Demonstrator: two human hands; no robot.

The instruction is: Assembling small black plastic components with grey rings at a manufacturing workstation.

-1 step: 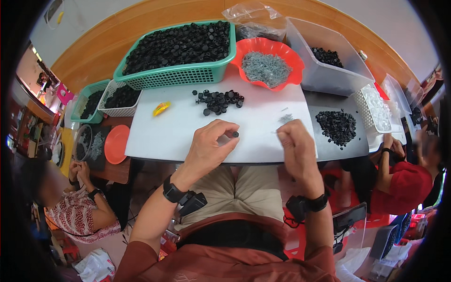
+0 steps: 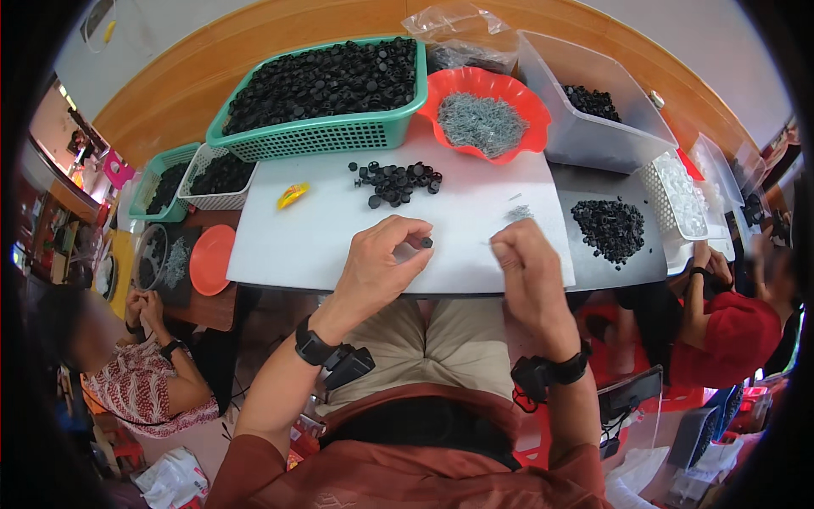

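Note:
My left hand (image 2: 373,263) is closed, thumb and forefinger pinching a small round black plastic cap (image 2: 426,243) above the white board (image 2: 297,246). To its right, my right hand (image 2: 530,267) is also closed; a thin metal pin (image 2: 486,244), faint against the board, sticks out of its fingertips toward the cap. Cap and pin are apart. A loose pile of black caps (image 2: 398,182) lies beyond my left hand. Just past my right hand is a little heap of metal pins (image 2: 518,212), partly hidden by its fingers.
A green basket (image 2: 322,140) of black parts and a red scalloped bowl (image 2: 536,119) of pins stand behind. Small black pieces (image 2: 609,231) lie on a grey surface at right, near a clear bin (image 2: 602,144). A yellow wrapper (image 2: 292,195) rests left. People work on both sides.
My right hand has shifted slightly left, bringing the pin nearer the cap. My left hand stays in place.

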